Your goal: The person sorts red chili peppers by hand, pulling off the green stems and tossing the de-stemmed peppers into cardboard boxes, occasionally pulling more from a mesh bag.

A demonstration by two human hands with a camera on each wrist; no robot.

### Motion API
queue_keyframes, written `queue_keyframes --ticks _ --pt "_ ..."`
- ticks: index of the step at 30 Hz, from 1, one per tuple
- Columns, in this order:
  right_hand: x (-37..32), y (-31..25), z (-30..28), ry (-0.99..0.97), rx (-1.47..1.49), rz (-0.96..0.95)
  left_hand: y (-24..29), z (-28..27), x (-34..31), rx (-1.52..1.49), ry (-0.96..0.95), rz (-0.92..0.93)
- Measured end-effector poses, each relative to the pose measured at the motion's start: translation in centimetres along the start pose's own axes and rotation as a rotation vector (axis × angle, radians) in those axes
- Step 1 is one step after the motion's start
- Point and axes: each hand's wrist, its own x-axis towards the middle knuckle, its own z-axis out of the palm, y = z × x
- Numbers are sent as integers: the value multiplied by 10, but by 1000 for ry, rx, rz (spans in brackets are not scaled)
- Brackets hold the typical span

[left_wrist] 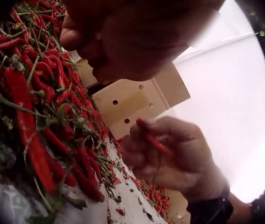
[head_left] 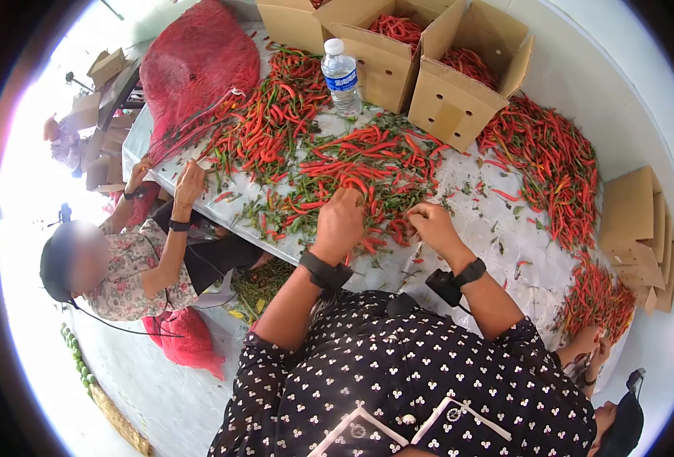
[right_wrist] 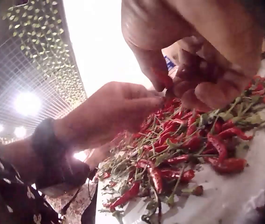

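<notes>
My right hand (head_left: 437, 228) is over the near edge of the sorted heap, and in the left wrist view it pinches a red chili pepper (left_wrist: 156, 142) between thumb and fingers. Left of it, my left hand (head_left: 340, 225) hangs low over the loose chili peppers (head_left: 367, 156), its fingers bent downward. A red pepper shows at its fingertips in the head view; I cannot tell whether they grip it. Stems and green leaves are mixed among the peppers (right_wrist: 170, 154) below both hands.
Cardboard boxes (head_left: 447, 114) of peppers and a water bottle (head_left: 342, 87) stand at the back. A red mesh sack (head_left: 196, 68) lies back left, another pepper heap (head_left: 542, 167) right. A person (head_left: 146, 259) works at the left edge; another person's hands (head_left: 584, 346) are at lower right.
</notes>
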Motion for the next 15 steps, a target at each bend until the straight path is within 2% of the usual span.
queue_keyframes --ticks 1,2,4,8,10,14,15 --pt "3 11 -1 9 140 70 -5 2 -1 -108 46 -90" --pt "4 17 2 8 140 71 -4 2 -1 -108 45 -90" --pt "4 30 8 63 -307 -199 -2 1 -3 -173 -20 -79" --pt "-3 8 21 70 -531 -146 -2 19 -9 -240 -171 -51" --pt "3 21 27 174 -601 -356 1 23 -10 -258 -222 -57" --pt "2 15 22 130 -370 -245 0 28 -7 -295 -213 -85" --pt "0 10 18 68 -266 -203 6 23 -4 -427 -307 -271"
